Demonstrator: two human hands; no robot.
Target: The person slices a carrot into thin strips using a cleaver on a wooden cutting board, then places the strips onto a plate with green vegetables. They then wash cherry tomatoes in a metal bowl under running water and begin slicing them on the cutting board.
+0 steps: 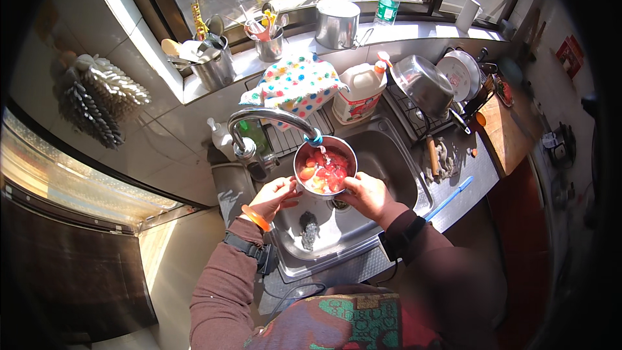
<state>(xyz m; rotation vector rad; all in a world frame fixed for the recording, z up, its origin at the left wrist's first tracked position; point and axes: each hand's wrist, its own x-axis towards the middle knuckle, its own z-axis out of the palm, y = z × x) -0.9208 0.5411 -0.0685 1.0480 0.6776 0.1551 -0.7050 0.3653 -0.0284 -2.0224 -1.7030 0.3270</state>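
A round metal bowl (336, 144) hangs over the sink (291, 240), directly below the tap (274, 113). Water (324, 153) runs from the tap's blue-ringed spout into it. Inside lie wet red and orange pieces (335, 175) that look like tomato. My left hand (270, 200) holds the bowl at its left side, thumb and fingers near the rim. On the opposite side my right hand (372, 196) grips the rim, thumb on top. The bowl partly covers the drain (340, 204). A steel-wool scourer (309, 233) rests on the sink floor.
Behind the sink stand a large white jug (358, 92) and a dotted cloth (301, 82) over a rack. To the right are a tilted steel pan (423, 80), a wooden-handled tool (432, 155) on a rag, a blue stick-like item (449, 198) and a wooden board (510, 126).
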